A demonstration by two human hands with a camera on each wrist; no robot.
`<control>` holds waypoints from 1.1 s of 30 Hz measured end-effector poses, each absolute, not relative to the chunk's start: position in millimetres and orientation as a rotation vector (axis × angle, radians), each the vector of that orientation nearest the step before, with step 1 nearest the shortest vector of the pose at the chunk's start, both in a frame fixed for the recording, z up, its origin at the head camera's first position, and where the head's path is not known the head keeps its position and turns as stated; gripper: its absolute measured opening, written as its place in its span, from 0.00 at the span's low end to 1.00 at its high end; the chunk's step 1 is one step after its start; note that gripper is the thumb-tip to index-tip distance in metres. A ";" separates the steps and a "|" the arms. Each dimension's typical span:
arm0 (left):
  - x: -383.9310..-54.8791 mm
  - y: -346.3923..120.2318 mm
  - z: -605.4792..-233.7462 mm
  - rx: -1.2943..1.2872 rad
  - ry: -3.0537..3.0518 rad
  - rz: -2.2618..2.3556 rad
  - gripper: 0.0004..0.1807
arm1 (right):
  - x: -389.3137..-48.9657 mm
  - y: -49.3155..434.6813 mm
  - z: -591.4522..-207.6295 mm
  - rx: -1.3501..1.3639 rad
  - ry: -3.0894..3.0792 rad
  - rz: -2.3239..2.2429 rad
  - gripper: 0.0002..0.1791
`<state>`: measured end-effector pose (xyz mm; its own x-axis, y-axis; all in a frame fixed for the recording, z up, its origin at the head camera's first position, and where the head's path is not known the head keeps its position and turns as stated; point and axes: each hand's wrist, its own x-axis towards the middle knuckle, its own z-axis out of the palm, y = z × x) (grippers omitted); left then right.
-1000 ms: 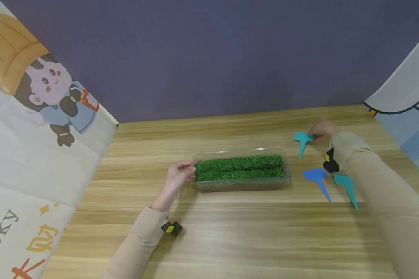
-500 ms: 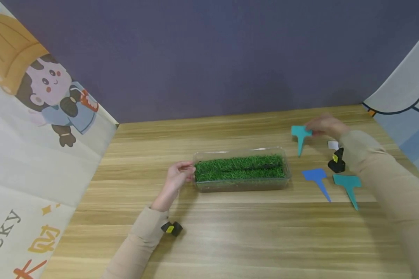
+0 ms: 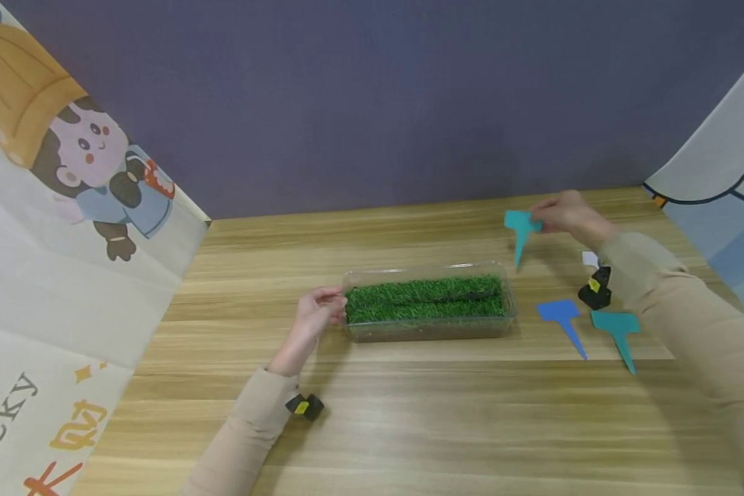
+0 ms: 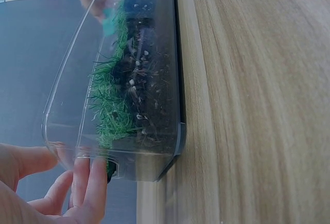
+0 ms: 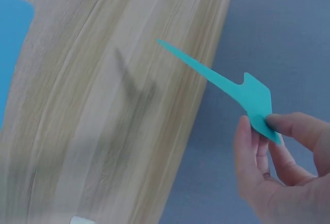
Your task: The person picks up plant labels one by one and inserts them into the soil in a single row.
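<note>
The relaxed left hand [image 3: 313, 311] seemingly steadies the clear plastic grass-filled box [image 3: 434, 331] it touches; the right hand [image 3: 567, 211] pinches a turquoise T-shaped tag [image 5: 257, 100], spike [image 5: 197, 66] free.

Right hand [image 3: 564, 211] part-covers its teal tag [image 3: 521, 222]; toward the right edge of the worktop [image 3: 446, 406], a white piece [image 3: 589, 258], too small to tell!

Glossy plastic tub [image 3: 430, 331], matt plastic marker [image 3: 521, 222], smooth wood-grain tabletop [image 3: 471, 420]

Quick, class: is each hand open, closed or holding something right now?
Left hand: open, touching one end of the clear container.
Right hand: closed, pinching a turquoise T-shaped tag.
</note>
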<state>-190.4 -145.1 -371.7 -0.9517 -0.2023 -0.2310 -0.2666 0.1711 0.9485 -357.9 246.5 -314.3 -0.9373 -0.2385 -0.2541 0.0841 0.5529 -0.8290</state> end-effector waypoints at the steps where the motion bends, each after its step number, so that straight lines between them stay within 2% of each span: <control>1: -190.7 -145.0 -372.2 -0.476 2.362 1.934 0.16 | -356.9 245.4 -312.7 -0.128 2.460 -1.320 0.26; 33: -192.5 -142.7 -373.1 -0.512 2.357 1.928 0.16 | -333.2 201.6 -275.1 -0.163 2.561 -1.389 0.23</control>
